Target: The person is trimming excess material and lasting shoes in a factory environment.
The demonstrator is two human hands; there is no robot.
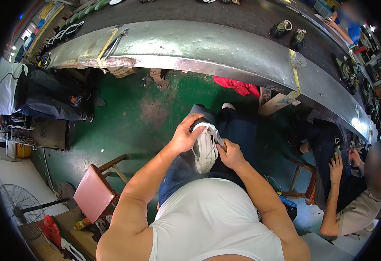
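Observation:
A white shoe [205,150] with a dark part at its far end is held over my lap. My left hand [185,135] is closed round its far left side, with the thumb on the shoe. In the fist of my right hand [232,154] is a metal hand tool [219,138], its silver end lying against the shoe's right edge. The fingers hide most of its handle, so its exact kind does not show.
Ahead runs a long metal-edged bench [177,41] with dark shoes [281,29] on it. A pink-topped stool [95,191] stands left, near a fan [18,209]. A co-worker [351,187] sits on the right; another person [47,93] is at left. Red cloth [238,85] lies under the bench.

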